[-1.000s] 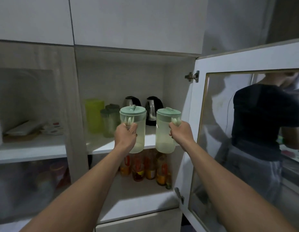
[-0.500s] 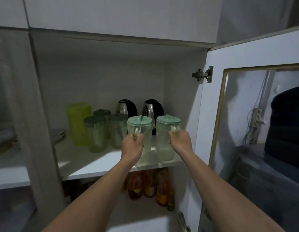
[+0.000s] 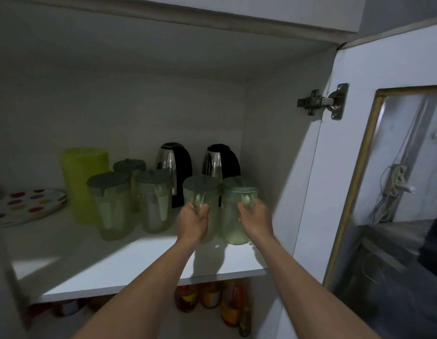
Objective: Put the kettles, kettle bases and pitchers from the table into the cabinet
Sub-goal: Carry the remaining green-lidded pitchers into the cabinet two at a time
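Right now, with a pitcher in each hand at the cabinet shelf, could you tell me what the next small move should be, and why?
Probably let go of both handles and draw the hands back. The left hand and right hand each grip a green-lidded pitcher, the left pitcher and right pitcher, and both appear to sit upright on the shelf, in front of the two kettles, beside the other pitchers.

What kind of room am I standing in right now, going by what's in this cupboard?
Most likely a home kitchen. The open cabinet shelf holds two electric kettles, lidded plastic pitchers and a spotted plate, with bottles that look like sauces on the shelf below.
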A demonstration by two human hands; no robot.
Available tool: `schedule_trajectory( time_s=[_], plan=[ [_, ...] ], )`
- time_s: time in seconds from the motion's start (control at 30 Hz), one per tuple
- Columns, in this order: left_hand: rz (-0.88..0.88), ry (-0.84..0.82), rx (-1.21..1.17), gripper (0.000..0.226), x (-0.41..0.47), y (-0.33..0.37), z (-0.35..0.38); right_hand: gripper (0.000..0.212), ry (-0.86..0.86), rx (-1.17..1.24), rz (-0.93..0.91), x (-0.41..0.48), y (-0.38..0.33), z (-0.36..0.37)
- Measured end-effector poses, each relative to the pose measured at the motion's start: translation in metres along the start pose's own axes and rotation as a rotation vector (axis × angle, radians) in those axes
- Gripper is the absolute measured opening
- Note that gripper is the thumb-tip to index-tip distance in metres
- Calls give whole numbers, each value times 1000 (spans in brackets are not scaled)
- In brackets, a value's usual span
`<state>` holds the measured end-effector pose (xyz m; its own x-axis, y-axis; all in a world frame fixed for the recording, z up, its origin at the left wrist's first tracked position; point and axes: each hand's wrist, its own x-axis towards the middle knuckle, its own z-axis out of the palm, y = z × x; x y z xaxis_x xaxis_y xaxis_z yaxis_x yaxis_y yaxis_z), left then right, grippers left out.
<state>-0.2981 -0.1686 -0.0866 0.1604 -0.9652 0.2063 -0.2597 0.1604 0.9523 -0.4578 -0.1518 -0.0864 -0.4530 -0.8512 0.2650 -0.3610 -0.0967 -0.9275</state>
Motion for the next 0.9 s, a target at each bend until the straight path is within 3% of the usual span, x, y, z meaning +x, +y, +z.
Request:
schedule_trajectory(
  time_s=[0.1, 0.37, 0.53, 0.9],
  plan=[
    [7, 16, 12, 27, 21, -3, 8, 17, 0, -12, -21, 14, 5, 9],
    [-20, 46, 50, 28, 56, -6, 19, 33, -14, 2, 28, 40, 8, 20],
    [-43, 44, 82, 32, 71, -7, 21, 30, -1, -14, 36, 50, 7, 25],
    [-32, 90, 243, 55, 64, 6, 15, 39, -43, -152, 113, 47, -8, 15]
  ],
)
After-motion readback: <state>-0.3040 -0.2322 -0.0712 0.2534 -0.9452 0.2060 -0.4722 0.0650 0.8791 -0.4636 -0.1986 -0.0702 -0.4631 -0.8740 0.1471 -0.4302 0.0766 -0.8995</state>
